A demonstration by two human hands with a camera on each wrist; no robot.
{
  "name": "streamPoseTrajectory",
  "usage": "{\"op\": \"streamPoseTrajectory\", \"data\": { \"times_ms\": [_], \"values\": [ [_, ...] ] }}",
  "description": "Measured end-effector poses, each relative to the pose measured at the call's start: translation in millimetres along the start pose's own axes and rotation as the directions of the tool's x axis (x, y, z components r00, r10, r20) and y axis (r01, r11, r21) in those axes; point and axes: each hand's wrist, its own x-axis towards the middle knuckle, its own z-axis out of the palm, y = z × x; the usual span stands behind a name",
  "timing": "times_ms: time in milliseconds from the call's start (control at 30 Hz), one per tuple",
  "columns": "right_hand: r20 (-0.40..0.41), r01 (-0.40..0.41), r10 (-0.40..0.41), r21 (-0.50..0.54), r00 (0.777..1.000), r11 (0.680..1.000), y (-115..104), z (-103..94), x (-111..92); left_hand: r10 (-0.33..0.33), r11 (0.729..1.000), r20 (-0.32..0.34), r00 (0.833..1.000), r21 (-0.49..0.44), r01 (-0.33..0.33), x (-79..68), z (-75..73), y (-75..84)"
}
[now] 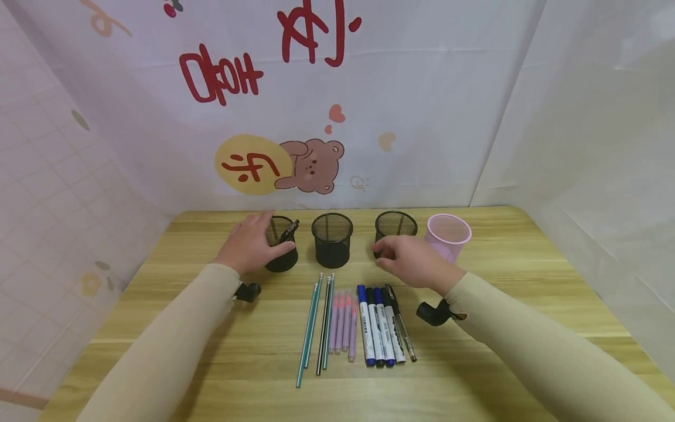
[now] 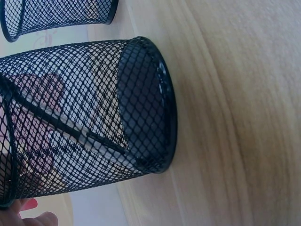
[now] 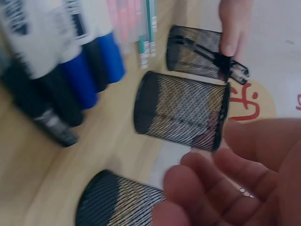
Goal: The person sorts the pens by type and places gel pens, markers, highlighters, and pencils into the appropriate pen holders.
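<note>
The work looks barely begun — one slim black pen (image 1: 287, 232) leans in the leftmost black wire-mesh cup (image 1: 281, 261), while thin teal-and-black pencils (image 1: 310, 328), pale pink highlighters (image 1: 346, 328), white-barrelled markers (image 1: 385, 328) and a black-capped clear pen (image 1: 394, 302) lie on the wood-grain counter (image 1: 253, 363). The left hand's (image 1: 250, 243) fingers clasp that cup, its pen at their three o'clock; the right hand's (image 1: 416, 262) curl loosely, holding nothing — the clear pen at their six o'clock.

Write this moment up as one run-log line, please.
left hand: at leftmost black cup; black pen: inside that cup; right hand: empty, near rightmost black cup; markers: on table
</note>
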Motion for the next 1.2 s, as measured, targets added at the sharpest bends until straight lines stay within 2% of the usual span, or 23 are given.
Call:
{"op": "streamPoseTrajectory", "data": {
  "times_ms": [200,433,900,1200],
  "values": [
    [0.157,-0.023,0.034,-0.073,0.987,0.997,14,7.5,-8,0.000,1.000,-0.002,1.000,-0.001,0.000,0.2,0.2,-0.4],
    [0.270,-0.058,0.070,-0.054,0.960,0.997,24,18.4,-16,0.002,1.000,0.000,1.000,0.005,-0.002,0.1,-0.1,-0.6],
    [0.297,-0.026,0.052,-0.091,0.953,0.996,26,27.4,-20,0.003,1.000,-0.008,1.000,-0.004,-0.003,0.6,0.4,-0.3],
    [0.276,0.015,0.018,-0.117,0.961,0.993,26,27.1,-21,0.003,1.000,-0.011,1.000,0.000,-0.003,0.7,0.8,-0.2]
  ]
}}
